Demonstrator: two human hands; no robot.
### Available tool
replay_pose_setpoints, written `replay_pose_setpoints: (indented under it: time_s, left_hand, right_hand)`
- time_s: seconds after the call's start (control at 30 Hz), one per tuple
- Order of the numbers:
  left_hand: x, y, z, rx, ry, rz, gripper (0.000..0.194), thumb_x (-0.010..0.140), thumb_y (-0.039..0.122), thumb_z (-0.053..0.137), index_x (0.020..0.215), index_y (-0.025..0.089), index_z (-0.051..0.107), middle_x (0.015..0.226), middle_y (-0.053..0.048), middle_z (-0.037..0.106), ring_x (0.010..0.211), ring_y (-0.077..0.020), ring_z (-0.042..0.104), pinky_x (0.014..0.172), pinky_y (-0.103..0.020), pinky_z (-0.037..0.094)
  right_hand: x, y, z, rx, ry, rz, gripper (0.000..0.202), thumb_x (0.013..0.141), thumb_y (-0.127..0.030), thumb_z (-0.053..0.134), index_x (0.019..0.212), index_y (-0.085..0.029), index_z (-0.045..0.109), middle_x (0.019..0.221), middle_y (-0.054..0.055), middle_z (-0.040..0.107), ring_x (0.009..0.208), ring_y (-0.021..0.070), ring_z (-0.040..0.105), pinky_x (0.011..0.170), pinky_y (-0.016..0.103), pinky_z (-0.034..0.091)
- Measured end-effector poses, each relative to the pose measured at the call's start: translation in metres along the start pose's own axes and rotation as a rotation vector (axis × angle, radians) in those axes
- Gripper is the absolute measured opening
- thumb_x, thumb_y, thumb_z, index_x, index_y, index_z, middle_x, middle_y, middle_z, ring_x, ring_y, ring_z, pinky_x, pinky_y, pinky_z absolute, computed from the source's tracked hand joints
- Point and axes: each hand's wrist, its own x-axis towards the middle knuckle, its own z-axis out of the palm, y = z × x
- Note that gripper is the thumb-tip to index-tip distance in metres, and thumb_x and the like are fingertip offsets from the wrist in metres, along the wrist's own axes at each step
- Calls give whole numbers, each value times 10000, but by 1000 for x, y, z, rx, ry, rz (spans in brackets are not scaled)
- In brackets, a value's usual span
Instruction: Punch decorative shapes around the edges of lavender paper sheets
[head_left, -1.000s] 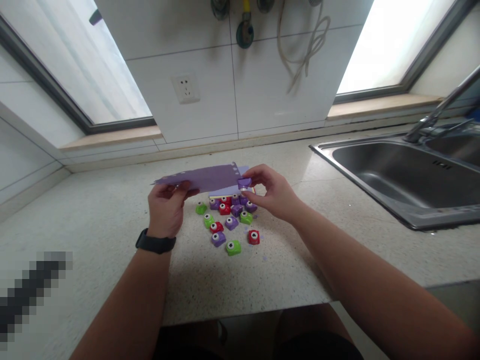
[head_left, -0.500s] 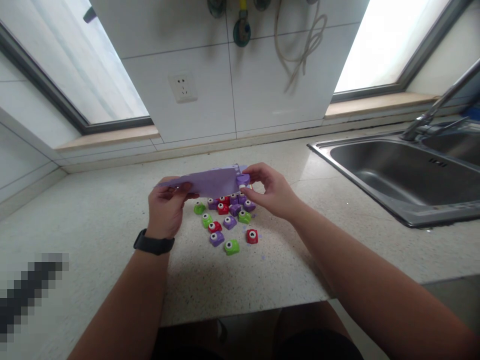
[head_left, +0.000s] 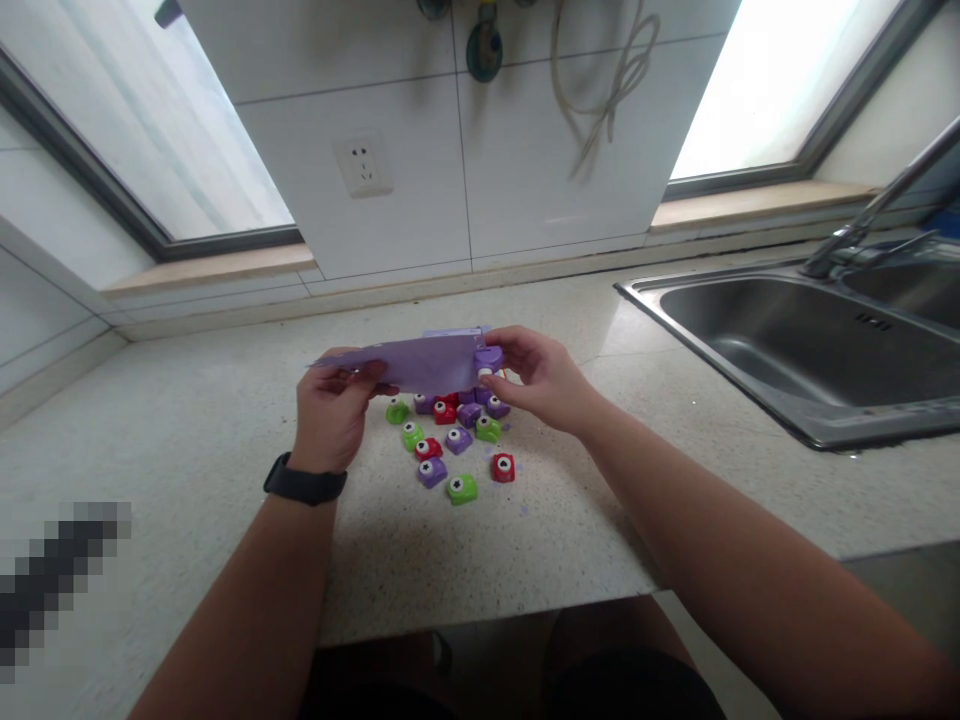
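Note:
My left hand (head_left: 335, 412) grips the left end of a sheet of purple paper (head_left: 427, 364), thumb on the near face, holding it above the counter. At the paper's right edge, my right hand (head_left: 536, 378) pinches a small purple craft punch (head_left: 489, 360) with a white button facing down and toward me. The punch sits against the paper edge; whether the edge is inside its slot I cannot tell. Beneath lie several more punches, among them a green punch (head_left: 462, 489), a red punch (head_left: 503, 467) and a purple punch (head_left: 432, 471). The paper partly hides the back ones.
Tiny purple paper bits lie on the speckled counter (head_left: 480, 560) near the punches. To the right is a steel sink (head_left: 750, 330) with a faucet (head_left: 840, 245). A tiled wall with a power socket (head_left: 363, 165) and a hanging cord (head_left: 622, 80) rises behind.
The view has shifted very slightly. Both hands keep their hold on the paper and the punch, with hardly any movement.

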Motion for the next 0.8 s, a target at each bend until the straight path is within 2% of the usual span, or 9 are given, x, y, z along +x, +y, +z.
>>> replay_pose_setpoints:
  time_s: [0.23,0.53,0.8]
  left_hand:
    - [0,1,3,38,68,8,242,685,319,912,786,198,727,736,15,716,565,-138,669,569,-308,663]
    - [1,-2,0,84,56,27,211,708,313,910,832,221,765,776,2,734,574,-150,673,561,-307,654]
    - [1,-4,-2,115,39,17,241,711,311,897,873,192,764,799,-13,755,581,-154,691,574,-297,647]
  right_hand:
    - [0,0,0,32,-39,29,363,786,-273,837,1105,-213,675,1077,44,721,965,178,700,950,389,591]
    - [0,4,2,22,-71,88,385,763,-250,843,1091,-209,646,977,23,708,892,167,690,886,375,593]
    - [0,8,1,-103,-42,58,308,868,-296,750,1147,-233,634,1012,29,673,856,163,631,814,347,551]
